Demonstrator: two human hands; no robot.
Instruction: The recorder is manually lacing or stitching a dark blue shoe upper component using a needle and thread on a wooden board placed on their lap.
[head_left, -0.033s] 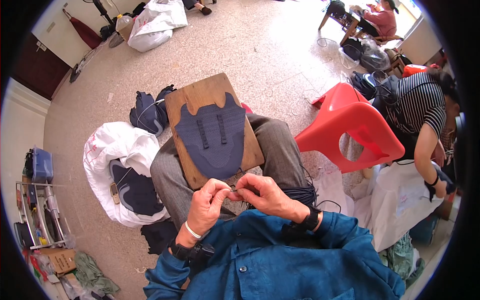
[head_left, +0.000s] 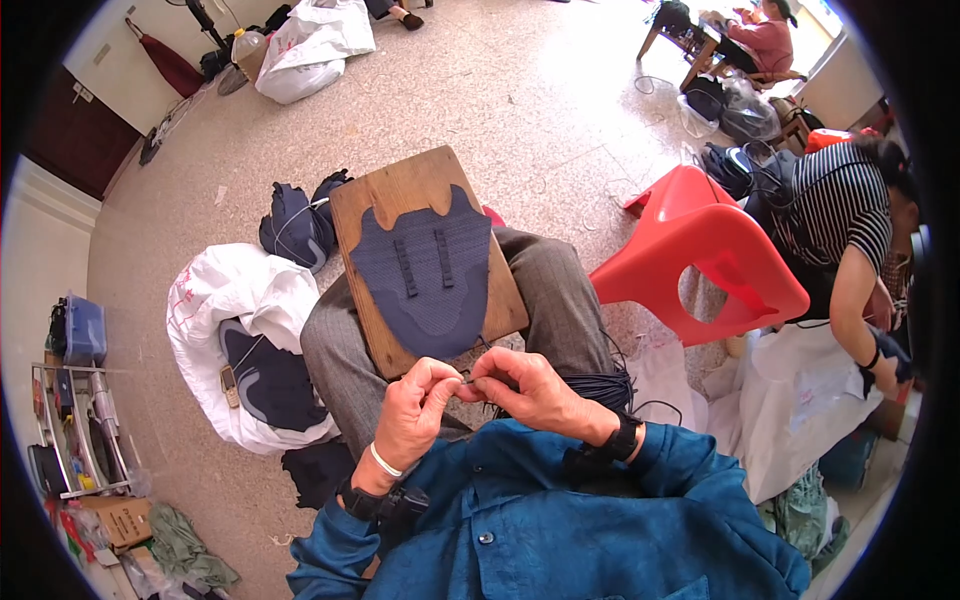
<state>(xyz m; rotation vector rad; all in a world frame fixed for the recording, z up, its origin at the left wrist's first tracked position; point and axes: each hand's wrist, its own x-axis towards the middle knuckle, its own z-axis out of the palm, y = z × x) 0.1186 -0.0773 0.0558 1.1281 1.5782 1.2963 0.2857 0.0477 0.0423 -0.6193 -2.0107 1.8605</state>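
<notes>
From afar, I see the left hand (head_left: 410, 408) and right hand (head_left: 537, 395) pinch a thin thing (head_left: 467, 381) (too tiny to name), maybe to steady it. Farther out, the navy shoe upper (head_left: 425, 280) lies on a wooden board (head_left: 400, 180), likely to stay flat.

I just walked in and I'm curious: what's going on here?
A person in a blue shirt is pinching something thin, too small to make out, with the left hand and right hand. A dark blue fabric piece lies flat on a wooden board, neither hand on it. Dark cord is bundled near the right hand.
</notes>
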